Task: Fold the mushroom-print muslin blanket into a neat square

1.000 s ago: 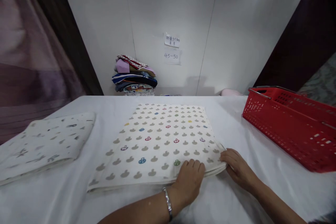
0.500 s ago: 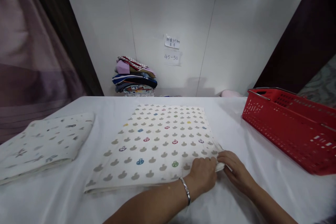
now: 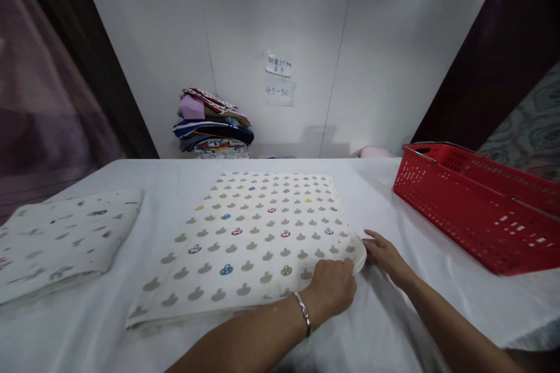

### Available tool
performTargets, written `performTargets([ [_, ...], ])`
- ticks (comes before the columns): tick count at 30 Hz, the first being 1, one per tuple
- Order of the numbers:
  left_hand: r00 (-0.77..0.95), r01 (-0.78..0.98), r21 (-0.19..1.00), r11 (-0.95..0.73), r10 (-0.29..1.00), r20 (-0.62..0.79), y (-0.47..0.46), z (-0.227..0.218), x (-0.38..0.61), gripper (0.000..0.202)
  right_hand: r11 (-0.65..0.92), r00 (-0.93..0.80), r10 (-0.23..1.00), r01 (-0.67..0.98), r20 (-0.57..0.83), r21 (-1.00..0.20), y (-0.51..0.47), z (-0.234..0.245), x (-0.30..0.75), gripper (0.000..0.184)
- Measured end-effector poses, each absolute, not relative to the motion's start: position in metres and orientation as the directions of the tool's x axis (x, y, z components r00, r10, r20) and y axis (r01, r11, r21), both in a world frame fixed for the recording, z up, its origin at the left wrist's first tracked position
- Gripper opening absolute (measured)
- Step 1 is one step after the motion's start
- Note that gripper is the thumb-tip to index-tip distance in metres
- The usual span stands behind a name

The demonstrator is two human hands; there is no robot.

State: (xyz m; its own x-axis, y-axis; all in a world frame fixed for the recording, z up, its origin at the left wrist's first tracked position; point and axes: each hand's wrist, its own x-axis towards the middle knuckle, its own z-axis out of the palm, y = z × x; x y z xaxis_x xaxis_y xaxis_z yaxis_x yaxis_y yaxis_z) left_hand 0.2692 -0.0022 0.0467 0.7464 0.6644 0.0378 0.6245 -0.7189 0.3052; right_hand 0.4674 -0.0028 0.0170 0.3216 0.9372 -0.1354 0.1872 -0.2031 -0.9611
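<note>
A folded cream cloth (image 3: 262, 245) printed with grey and coloured mushrooms lies flat on the white-covered table. My left hand (image 3: 333, 287), with a silver bangle at the wrist, is closed on the cloth's near right corner. At the right edge, just beyond that corner, the fingertips of my right hand (image 3: 387, 257) pinch the cloth's side; part of these fingers is hidden by the raised edge. Between both hands the corner is lifted slightly and rounded.
Another folded white cloth (image 3: 65, 239) with a dark print lies at the left. The red plastic basket (image 3: 472, 210) with metal handles stands at the right. Behind the table a pile of folded fabrics (image 3: 213, 125) rests against the wall, near paper notes (image 3: 280, 92).
My right hand has slid a little away from my left hand, up along the cloth's right edge. The corner now looks rounder and raised. The whole view has shifted slightly.
</note>
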Motion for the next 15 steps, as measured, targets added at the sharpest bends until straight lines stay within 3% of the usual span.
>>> performTargets([
  [2,0.745,0.619,0.309,-0.722,0.664,0.062,-0.002,0.047,0.267,0.023,-0.327,0.325,0.897,0.031,-0.3,-0.945,0.008,0.029,0.465,0.052],
  [4,0.748,0.61,0.309,-0.729,0.659,0.078,-0.002,0.048,0.265,0.023,-0.358,0.256,0.896,-0.063,-0.362,-0.932,0.021,0.037,0.462,0.043],
  [9,0.746,0.61,0.295,-0.736,0.659,0.1,-0.002,0.051,0.262,0.022,-0.316,0.062,0.941,-0.198,-0.333,-0.928,0.063,0.033,0.463,0.006],
  [15,0.742,0.608,0.288,-0.74,0.658,0.126,-0.001,0.053,0.257,0.022,-0.35,0.137,0.914,-0.206,-0.381,-0.914,0.117,0.022,0.47,0.009],
])
